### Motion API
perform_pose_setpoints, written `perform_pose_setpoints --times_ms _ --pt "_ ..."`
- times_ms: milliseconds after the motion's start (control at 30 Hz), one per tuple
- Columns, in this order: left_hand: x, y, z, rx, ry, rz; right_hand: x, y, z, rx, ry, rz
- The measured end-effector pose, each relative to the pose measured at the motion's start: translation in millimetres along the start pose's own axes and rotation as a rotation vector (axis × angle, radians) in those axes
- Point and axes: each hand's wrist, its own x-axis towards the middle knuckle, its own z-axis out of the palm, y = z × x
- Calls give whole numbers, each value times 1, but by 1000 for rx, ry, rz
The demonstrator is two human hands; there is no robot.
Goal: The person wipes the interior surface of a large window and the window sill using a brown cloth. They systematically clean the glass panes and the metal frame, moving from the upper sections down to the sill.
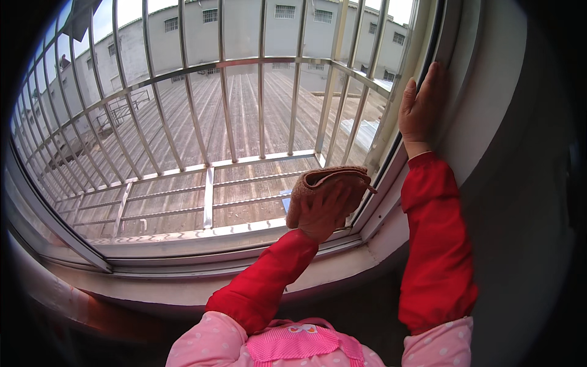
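My left hand [324, 212] has a folded brown terry cloth [299, 190] under its spread fingers and presses it at the lower right corner of the window pane [257, 183]. Part of the cloth rises above the fingertips in a loose fold. Higher up on the right, my right hand [419, 108] lies flat along the window's side frame [442, 91], thumb apart from the fingers and nothing held. Red sleeve covers reach from both wrists up the forearms.
Beyond the glass stands a cage of metal security bars [224, 101] with a slatted bottom shelf [208, 197]. A corrugated roof [247, 114] and a grey building [247, 27] lie behind it. Along the bottom run the sliding track [192, 268] and the sill [183, 289].
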Motion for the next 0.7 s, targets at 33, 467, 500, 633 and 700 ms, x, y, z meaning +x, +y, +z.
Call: perform_pose_setpoints --times_ms 33,467,500,633,700 --pt "26 10 -6 -63 -29 18 1 3 -4 19 -11 -5" --pt "164 -35 -96 -929 65 197 -100 -104 -90 816 -340 384" --pt "157 -48 -101 -991 96 181 -113 -117 -80 740 -346 323" --pt "106 -120 -136 -581 428 3 -119 -150 -70 544 -311 274" --pt "72 -161 -148 -218 463 -101 -145 -155 -68 501 -333 218"
